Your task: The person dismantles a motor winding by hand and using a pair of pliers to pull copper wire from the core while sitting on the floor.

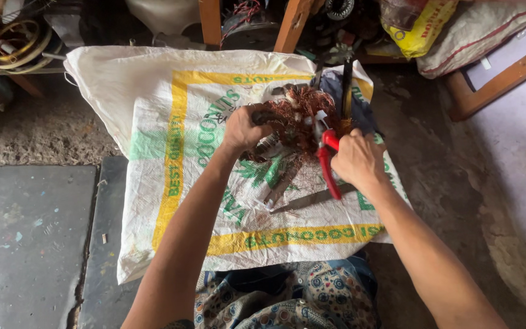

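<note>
Clearly, the left hand (243,127) clamps the tangled copper wire bundle (302,119), probably stiff and springy; the right hand (358,159) is closed around red-handled cutting pliers (327,159).

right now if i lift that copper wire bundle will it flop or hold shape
The copper wire bundle looks tangled, so it would probably sag and shed loose strands. The left hand grips a part inside it, likely making it heavy for its size.

Left hand (243,129) grips copper winding (299,119); right hand (358,159) holds red-handled cutters (329,159).
</note>
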